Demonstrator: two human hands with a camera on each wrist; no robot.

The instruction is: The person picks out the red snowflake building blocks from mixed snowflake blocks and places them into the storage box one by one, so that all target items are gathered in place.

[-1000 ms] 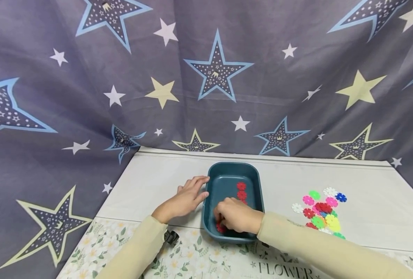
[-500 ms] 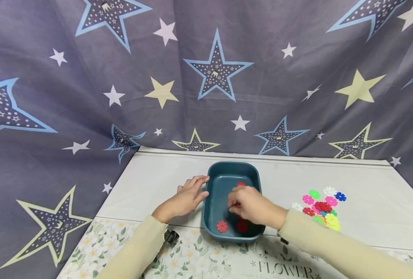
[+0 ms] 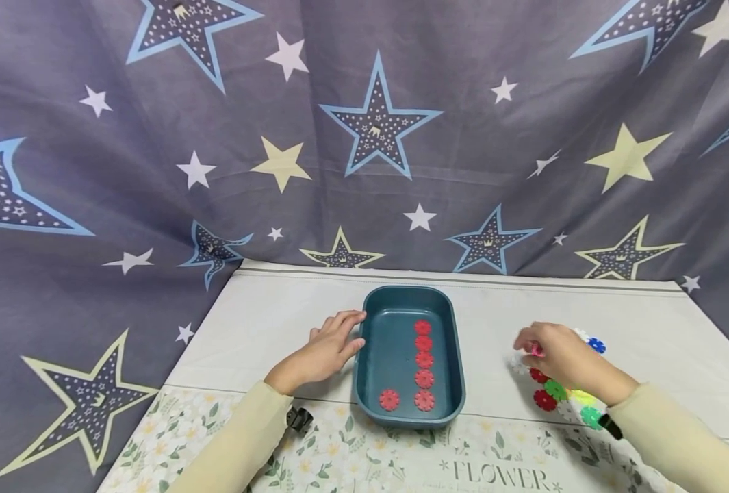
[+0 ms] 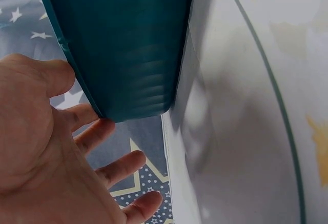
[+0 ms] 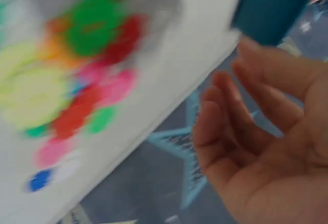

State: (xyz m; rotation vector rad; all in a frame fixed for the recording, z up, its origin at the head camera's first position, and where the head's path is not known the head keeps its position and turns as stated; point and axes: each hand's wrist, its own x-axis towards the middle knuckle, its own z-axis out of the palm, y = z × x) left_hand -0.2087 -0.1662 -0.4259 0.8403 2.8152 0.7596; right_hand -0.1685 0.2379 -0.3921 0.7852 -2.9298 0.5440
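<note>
My left hand (image 3: 321, 346) rests its fingertips against the left rim of a dark teal tray (image 3: 385, 370); in the left wrist view its fingers (image 4: 125, 167) are spread beside the tray wall (image 4: 123, 75). Inside the tray, several red flower-shaped plastic discs (image 3: 424, 378) form a column on the right, with another red disc (image 3: 389, 400) at front left. My right hand (image 3: 567, 359) is over the pile of coloured discs (image 3: 555, 390), partly hiding it. In the right wrist view its fingers (image 5: 241, 116) are loosely bent, with nothing seen between them.
The pile mixes yellow (image 5: 36, 96), green (image 5: 95, 24), pink, red, white and blue discs, blurred in the right wrist view. A white cloth (image 3: 290, 308) with a floral front part covers the table. A grey star-patterned curtain (image 3: 339, 205) hangs behind.
My right hand has left the tray and moved right to the pile, uncovering the red column and the disc at front left. My left hand has stayed at the rim.
</note>
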